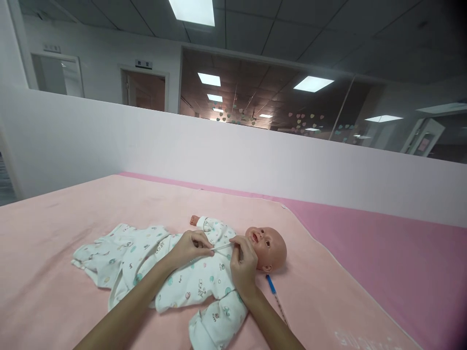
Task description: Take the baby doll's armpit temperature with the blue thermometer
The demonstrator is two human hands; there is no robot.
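1. Pale pink fleece blanket (54,233) covers the surface. On it lies the white printed cotton sleepsuit (127,250), legs to the left.
2. Left hand (189,249): thumb and forefinger pinched on one end of the thin white fabric tie (222,247), over the chest.
3. Right hand (243,265): pinched on the tie's other end, just beside the collar. The tie runs taut between the hands.
4. Bald plastic baby doll (268,243) wears the sleepsuit and lies on its back, head to the right. A thin blue-capped stick (272,286) lies near the head, untouched.
5. Judgement: the chest tie is being fastened, and no knot is visible yet. The next move calls for firm pinches and crossing the ends without pulling the front open.
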